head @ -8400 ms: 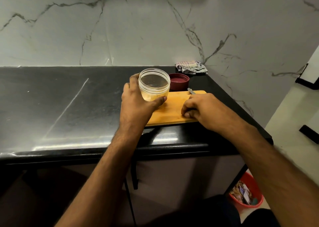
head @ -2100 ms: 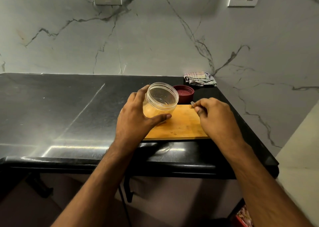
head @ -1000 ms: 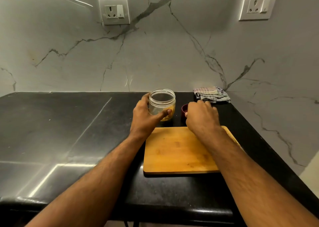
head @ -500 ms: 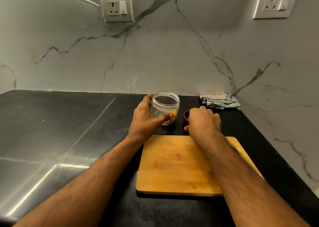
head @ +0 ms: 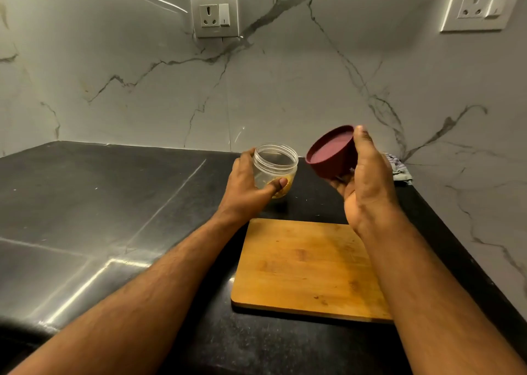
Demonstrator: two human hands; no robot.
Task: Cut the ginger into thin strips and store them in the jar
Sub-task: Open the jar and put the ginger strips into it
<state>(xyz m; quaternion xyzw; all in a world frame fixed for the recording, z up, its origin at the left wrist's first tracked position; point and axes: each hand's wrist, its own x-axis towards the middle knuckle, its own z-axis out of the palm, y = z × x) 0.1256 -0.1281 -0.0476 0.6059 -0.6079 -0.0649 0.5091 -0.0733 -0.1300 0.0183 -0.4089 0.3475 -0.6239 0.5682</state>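
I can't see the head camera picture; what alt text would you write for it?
A person's left hand grips an open clear jar holding yellowish ginger strips on a black counter, while the right hand holds a maroon lid up beside it. A bare wooden cutting board lies nearer the person, below a marble wall with two sockets.

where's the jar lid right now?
Head view: the maroon lid is off the counter, held tilted in the right hand, just right of the open jar that the left hand grips.
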